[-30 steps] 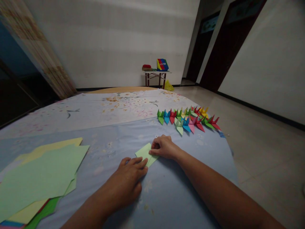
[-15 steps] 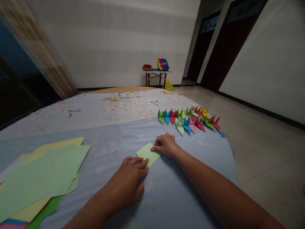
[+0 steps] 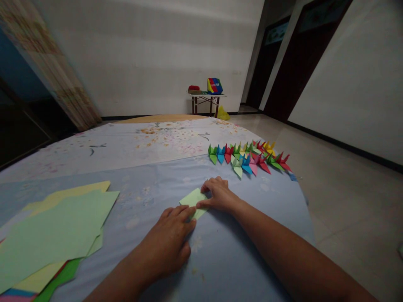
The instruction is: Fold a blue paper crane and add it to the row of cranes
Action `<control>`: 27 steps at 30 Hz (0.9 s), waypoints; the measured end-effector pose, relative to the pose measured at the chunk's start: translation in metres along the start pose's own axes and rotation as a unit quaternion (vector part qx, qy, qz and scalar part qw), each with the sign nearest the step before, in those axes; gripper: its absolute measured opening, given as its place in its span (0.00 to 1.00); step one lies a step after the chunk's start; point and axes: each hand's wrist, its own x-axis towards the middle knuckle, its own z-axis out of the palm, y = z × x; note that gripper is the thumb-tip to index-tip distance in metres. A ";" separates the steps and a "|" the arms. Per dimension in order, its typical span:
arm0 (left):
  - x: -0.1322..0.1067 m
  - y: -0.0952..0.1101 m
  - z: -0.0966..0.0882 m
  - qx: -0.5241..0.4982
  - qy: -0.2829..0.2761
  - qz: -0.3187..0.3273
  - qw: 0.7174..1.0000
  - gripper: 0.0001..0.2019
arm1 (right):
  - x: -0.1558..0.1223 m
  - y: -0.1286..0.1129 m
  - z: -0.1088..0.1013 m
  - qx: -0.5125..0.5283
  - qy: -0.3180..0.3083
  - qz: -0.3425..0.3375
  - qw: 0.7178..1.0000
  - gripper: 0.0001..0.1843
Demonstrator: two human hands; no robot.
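A small folded light-green paper (image 3: pixel 192 198) lies on the blue floral cloth (image 3: pixel 220 251). My left hand (image 3: pixel 170 241) rests flat on the cloth, its fingertips pressing the paper's near edge. My right hand (image 3: pixel 217 195) is curled over the paper's right side, its thumb and fingers pressing down on it. Both forearms reach in from the bottom of the view.
A stack of loose coloured sheets (image 3: pixel 53 230) lies at the left. A cluster of several folded paper cranes (image 3: pixel 248 157) sits at the far right of the cloth. The table's rounded edge (image 3: pixel 307 209) drops to a tiled floor. A small table with bright items (image 3: pixel 206 94) stands by the far wall.
My right hand slid left along the paper and its fingers spread over it. My left hand has barely moved.
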 end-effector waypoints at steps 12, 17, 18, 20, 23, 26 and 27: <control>-0.002 0.000 0.000 -0.025 -0.010 -0.002 1.000 0.28 | 0.002 0.004 0.001 0.015 -0.006 0.038 0.999 0.20; -0.001 0.002 0.001 -0.026 0.000 0.000 1.000 0.29 | -0.005 -0.004 0.003 0.004 -0.009 0.022 1.000 0.30; -0.001 0.003 0.001 -0.027 0.001 -0.002 1.000 0.29 | -0.005 -0.004 0.003 -0.001 -0.010 0.025 1.000 0.30; -0.002 0.003 0.000 -0.030 0.000 -0.005 1.000 0.29 | -0.003 -0.002 0.001 -0.007 -0.011 0.043 0.999 0.27; -0.003 0.003 -0.001 -0.036 -0.006 -0.007 0.999 0.29 | 0.000 0.003 -0.003 0.000 -0.007 0.071 0.997 0.22; -0.003 -0.003 -0.002 -0.055 -0.004 0.001 0.998 0.29 | 0.000 0.005 -0.007 0.034 -0.009 0.046 0.998 0.17; -0.003 -0.006 -0.002 -0.064 0.000 0.007 0.998 0.28 | -0.001 0.005 -0.007 0.044 -0.004 0.035 0.998 0.15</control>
